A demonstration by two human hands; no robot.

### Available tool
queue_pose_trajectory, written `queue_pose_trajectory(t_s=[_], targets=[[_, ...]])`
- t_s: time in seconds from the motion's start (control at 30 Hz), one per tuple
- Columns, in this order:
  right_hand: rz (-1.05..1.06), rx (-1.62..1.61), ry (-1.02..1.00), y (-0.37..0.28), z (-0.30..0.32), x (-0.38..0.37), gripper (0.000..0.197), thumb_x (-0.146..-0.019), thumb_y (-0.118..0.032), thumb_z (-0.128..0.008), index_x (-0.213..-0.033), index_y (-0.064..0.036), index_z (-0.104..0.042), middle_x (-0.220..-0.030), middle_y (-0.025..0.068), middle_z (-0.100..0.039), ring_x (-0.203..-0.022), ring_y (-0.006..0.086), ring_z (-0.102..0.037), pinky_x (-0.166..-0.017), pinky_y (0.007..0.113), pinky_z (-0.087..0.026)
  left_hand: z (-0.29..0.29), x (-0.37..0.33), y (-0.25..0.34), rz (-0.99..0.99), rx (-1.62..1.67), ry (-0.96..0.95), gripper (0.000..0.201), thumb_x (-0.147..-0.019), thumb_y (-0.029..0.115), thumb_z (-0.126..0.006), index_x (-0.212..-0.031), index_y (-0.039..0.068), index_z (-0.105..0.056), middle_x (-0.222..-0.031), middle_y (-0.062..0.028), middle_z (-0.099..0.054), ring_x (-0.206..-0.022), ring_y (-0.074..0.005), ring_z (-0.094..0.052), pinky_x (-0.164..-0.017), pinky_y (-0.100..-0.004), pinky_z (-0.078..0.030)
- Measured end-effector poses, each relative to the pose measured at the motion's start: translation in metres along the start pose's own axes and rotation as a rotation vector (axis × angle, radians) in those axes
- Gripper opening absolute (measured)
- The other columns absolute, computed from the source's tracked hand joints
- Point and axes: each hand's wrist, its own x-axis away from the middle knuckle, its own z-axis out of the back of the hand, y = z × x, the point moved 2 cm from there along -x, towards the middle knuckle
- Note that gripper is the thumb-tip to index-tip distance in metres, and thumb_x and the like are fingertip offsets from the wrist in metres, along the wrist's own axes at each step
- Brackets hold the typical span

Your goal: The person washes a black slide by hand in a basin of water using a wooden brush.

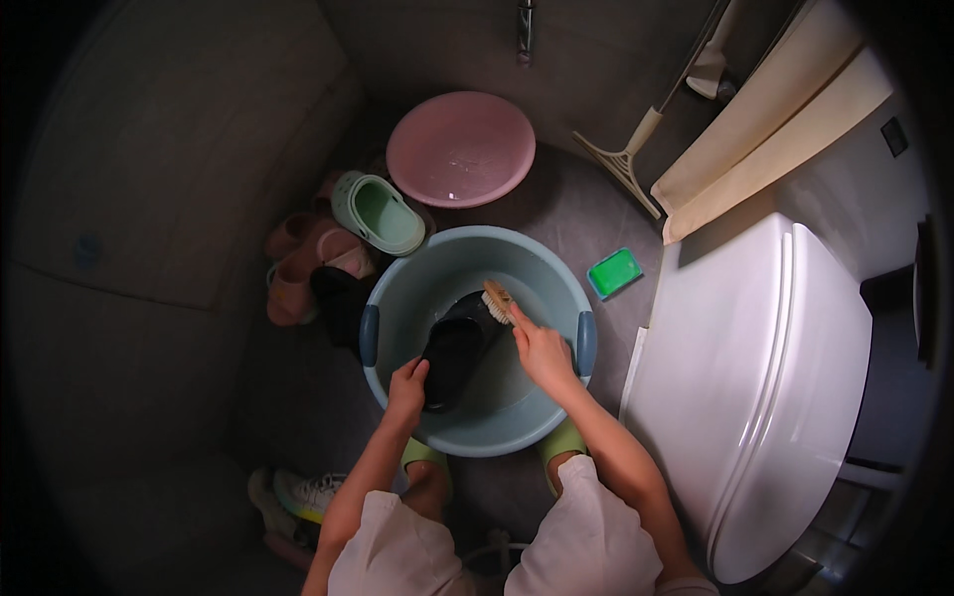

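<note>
A black slipper [453,360] is tilted inside a blue-grey basin [484,443] on the floor. My left hand [405,387], at the basin's near left, is closed on the slipper's near end. In my right hand [544,354] is a scrub brush [499,298] with a light wooden back and pale bristles. Its bristles meet the far end of the slipper, as far as I can see. My right fingers are wrapped round the brush's near end, which they hide. A little water seems to lie in the basin.
Beyond the basin is a pink basin [462,149]. Left of it are a mint clog [378,212] and several pink shoes [298,283]. At right lie green soap in a tray [615,272], a squeegee [624,164], and a white toilet [740,387]. Sneakers [308,494] stand near left.
</note>
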Motion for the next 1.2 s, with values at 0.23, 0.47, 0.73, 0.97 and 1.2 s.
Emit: queue_pose_trajectory(t_s=[0.23,0.47,0.73,0.97,1.2], targets=[[0.237,0.046,0.231,-0.019,0.029,0.013,0.051,-0.091,-0.018,-0.061,-0.140,-0.0248,-0.049,-0.067,0.0143,-0.057,-0.057,0.0351,-0.061,-0.050,0.045,-0.050,0.013,0.013,0.020,0.129,0.334,-0.191,0.041,-0.095,0.027,-0.062,-0.122,-0.003,-0.061,-0.106,-0.0096,-0.068,-0.094,-0.0144,-0.063,-0.084,-0.0262,-0.049],[0.514,0.179,0.345,-0.059,0.036,0.044,0.055,-0.082,-0.016,-0.069,-0.134,-0.0230,-0.057,-0.067,0.0032,-0.041,-0.044,0.0194,-0.050,-0.040,0.033,-0.045,0.010,0.029,0.049,0.309,0.500,-0.351,0.033,-0.094,0.032,-0.063,-0.108,0.002,-0.065,-0.091,-0.0058,-0.068,-0.077,-0.0139,-0.065,-0.066,-0.0257,-0.053],[0.617,0.284,0.351,-0.064,0.047,0.040,0.056,-0.077,-0.012,-0.067,-0.131,-0.0232,-0.060,-0.066,0.0024,-0.039,-0.042,0.0136,-0.048,-0.038,0.029,-0.044,-0.003,0.015,0.045,0.384,0.634,-0.506,0.031,-0.097,0.033,-0.056,-0.105,0.003,-0.059,-0.079,-0.0106,-0.064,-0.063,-0.0159,-0.062,-0.051,-0.0261,-0.050],[0.428,0.305,0.424,-0.043,0.064,0.007,0.047,-0.086,-0.017,-0.066,-0.132,-0.0220,-0.059,-0.066,0.0037,-0.043,-0.042,0.0197,-0.050,-0.038,0.034,-0.045,-0.004,0.012,0.045,0.382,0.594,-0.566,0.025,-0.099,0.026,-0.049,-0.109,0.003,-0.056,-0.085,-0.0126,-0.064,-0.063,-0.0162,-0.061,-0.047,-0.0252,-0.048],[0.566,0.249,0.336,-0.068,0.053,0.040,0.047,-0.084,-0.013,-0.066,-0.129,-0.0222,-0.062,-0.064,0.0027,-0.040,-0.042,0.0176,-0.050,-0.039,0.033,-0.044,-0.011,0.023,0.052,0.403,0.707,-0.492,0.032,-0.096,0.037,-0.059,-0.101,0.006,-0.063,-0.080,-0.0052,-0.066,-0.060,-0.0138,-0.061,-0.050,-0.0260,-0.049]])
